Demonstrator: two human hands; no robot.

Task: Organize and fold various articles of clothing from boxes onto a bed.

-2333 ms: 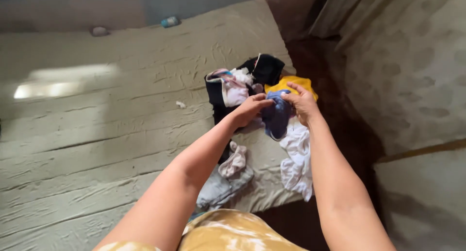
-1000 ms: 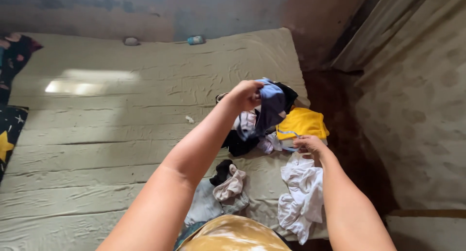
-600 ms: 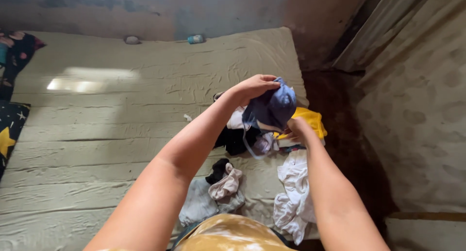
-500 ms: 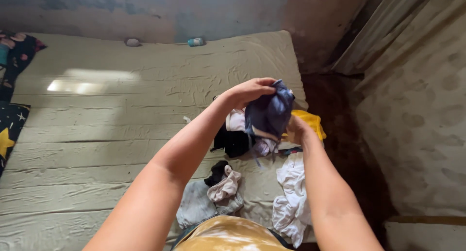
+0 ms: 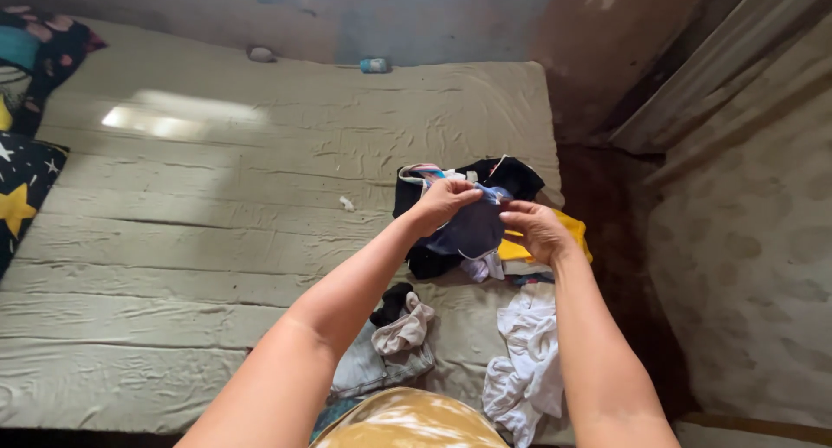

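Note:
My left hand [image 5: 444, 202] and my right hand [image 5: 534, 229] both pinch the top edge of a small blue garment [image 5: 472, 231], which hangs between them above a pile of clothes. Under it lie black clothing [image 5: 511, 176] and a yellow garment [image 5: 574, 229] at the bed's right edge. A white garment [image 5: 530, 361] lies crumpled nearer to me on the right. A pinkish and grey bundle [image 5: 400, 340] sits by my left forearm.
The bed [image 5: 217, 223] has a wrinkled olive sheet with a sunlit patch at the back left. Dark star-patterned pillows [image 5: 22, 188] lie at the left edge. A small blue container [image 5: 374, 65] stands by the back wall. A dark floor strip [image 5: 611, 240] runs along the right.
The blue garment was lifted off the pile by my left hand, then my right hand came up and took its other side. It is now spread lower between both hands.

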